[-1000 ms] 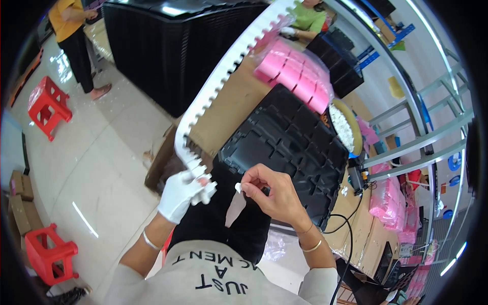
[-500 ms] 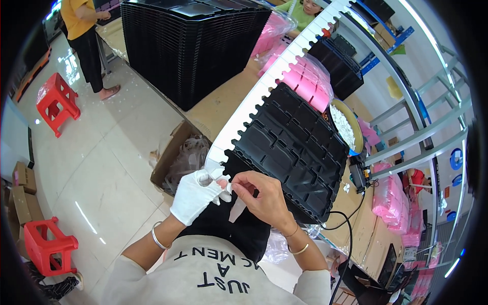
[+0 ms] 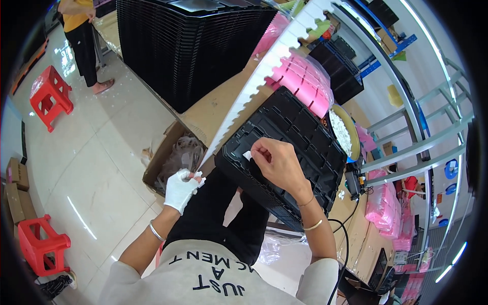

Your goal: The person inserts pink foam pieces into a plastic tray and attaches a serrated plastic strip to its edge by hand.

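Note:
My left hand (image 3: 181,190), in a white glove, pinches the near end of a long white strip (image 3: 274,55) with a notched edge. The strip slants up and away to the right. My bare right hand (image 3: 278,161) is closed with fingertips together on a small white piece (image 3: 247,155). It hovers over the near-left part of a stack of black moulded plastic trays (image 3: 305,133), with the white piece at the tray's surface. Whether the piece touches the tray is hard to tell.
A tall stack of black trays (image 3: 188,56) stands far left on the table. An open cardboard box (image 3: 151,170) of clear scraps sits below my left hand. Pink foam pieces (image 3: 302,81) and a yellow bowl (image 3: 354,129) of white bits lie beyond. Red stools (image 3: 43,244) stand left.
My hands have parted: the right went up and right over the black trays with a small white piece. The left dropped slightly left, still on the strip, which now shows more edge-on.

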`<state>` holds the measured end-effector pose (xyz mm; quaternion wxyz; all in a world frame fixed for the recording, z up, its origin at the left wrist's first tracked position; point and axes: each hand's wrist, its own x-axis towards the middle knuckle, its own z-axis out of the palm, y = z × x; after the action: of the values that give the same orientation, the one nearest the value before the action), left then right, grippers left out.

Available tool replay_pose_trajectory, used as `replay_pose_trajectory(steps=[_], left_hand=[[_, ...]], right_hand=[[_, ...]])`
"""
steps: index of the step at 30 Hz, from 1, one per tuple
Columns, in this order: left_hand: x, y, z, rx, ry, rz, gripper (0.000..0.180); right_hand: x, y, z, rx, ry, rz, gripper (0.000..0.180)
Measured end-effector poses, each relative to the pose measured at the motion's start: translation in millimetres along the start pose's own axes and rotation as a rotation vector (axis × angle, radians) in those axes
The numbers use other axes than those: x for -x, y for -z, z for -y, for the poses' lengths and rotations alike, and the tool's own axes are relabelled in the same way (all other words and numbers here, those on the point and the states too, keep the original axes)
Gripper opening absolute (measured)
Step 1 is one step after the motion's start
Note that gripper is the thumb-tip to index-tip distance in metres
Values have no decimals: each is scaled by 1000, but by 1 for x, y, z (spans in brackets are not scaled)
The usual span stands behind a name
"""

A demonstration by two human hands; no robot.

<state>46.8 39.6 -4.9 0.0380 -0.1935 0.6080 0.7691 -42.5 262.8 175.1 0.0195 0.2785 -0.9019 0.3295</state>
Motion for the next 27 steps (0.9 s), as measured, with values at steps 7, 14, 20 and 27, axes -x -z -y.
replay_pose_trajectory(steps=[7,14,20,27], left_hand=[[-6,4,2,79,64,-7,19],[-5,7,-3,63,98,107,12],[6,0,-12,131,100,162,14],[16,2,-20,142,66,175,5]], right_hand=[[-8,-9,-9,107,-9,46,6],[-12,-12,-10,160,19,72,6],[-17,-14,-13,171,63,71,7],[-15,-17,-6,195,69,29,6]])
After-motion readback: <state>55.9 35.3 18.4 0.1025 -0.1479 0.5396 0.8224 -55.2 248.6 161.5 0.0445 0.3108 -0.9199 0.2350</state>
